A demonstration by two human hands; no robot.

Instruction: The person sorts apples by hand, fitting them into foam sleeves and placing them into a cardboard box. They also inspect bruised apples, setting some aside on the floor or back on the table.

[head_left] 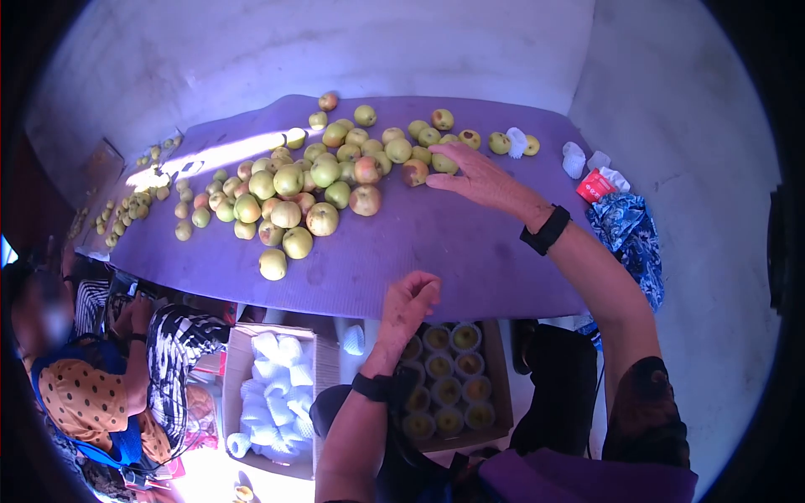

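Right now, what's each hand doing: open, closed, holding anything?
Left hand: fingers curled shut near the mat edge; nothing shows in it.
Right hand: open, fingertips resting on an apple, not gripping it.

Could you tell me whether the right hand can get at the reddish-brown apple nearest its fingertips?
Probably yes: the right hand lies stretched over the purple foam mat, its fingertips right beside the reddish-brown round apple, with nothing between them.
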